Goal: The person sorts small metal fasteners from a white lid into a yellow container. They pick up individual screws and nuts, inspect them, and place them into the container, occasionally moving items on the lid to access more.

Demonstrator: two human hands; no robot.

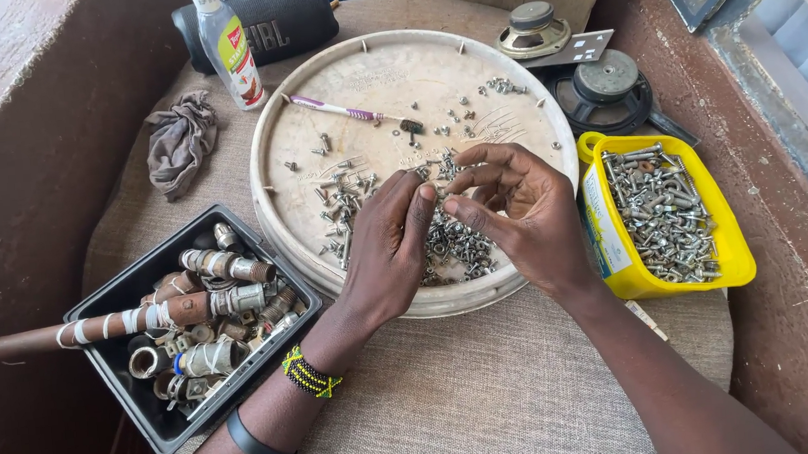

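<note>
Pinching small screw, left hand [388,247] and right hand [518,213] fingertips meet over round tray [269,161]; yellow tub [734,249] right.

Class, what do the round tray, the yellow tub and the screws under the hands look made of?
Round tray: likely plastic, matte cream, scuffed and stained. Yellow tub: probably plastic, glossy and brightly coloured. Screws: metal, silvery grey with a dull shine.

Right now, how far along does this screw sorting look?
Partly done, I'd judge. The yellow tub already holds plenty of screws. The left hand and right hand meet fingertip to fingertip over the round tray, apparently pinching something too small to see. A heap of small screws and scattered ones remain there.
</note>
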